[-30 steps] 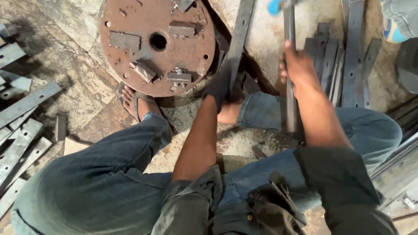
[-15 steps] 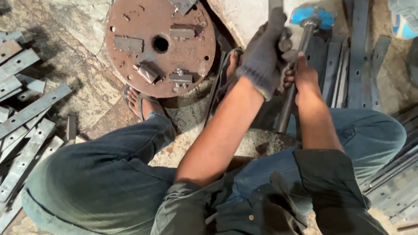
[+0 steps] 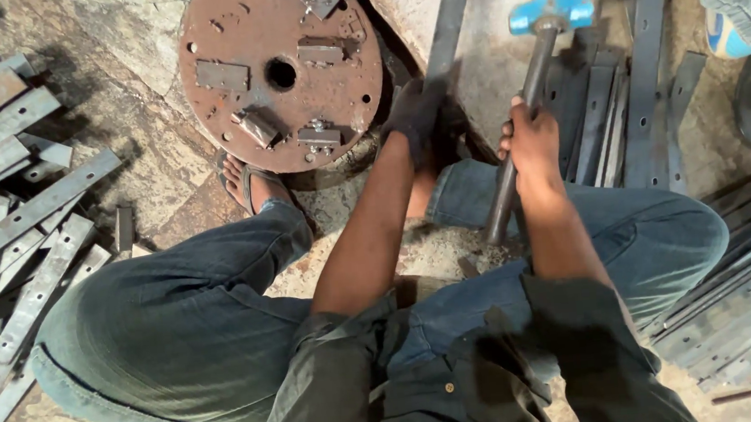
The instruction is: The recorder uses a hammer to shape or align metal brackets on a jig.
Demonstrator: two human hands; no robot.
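My gloved left hand [image 3: 417, 118] was closed around a long steel bar [image 3: 448, 27], which lay across a stone slab [image 3: 506, 58] beside a rusty disc [image 3: 279, 67]. My bare right hand [image 3: 531, 141] gripped the handle of a hammer [image 3: 548, 19], its blue head raised over the slab near the bar. Flat strips [image 3: 642, 83] lay just right of the hammer, more [image 3: 10, 222] on the floor at far left.

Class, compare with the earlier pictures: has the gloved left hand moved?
Yes. The gloved left hand has dropped from beside the hammer head back down the flat bar, near the rusty disc.
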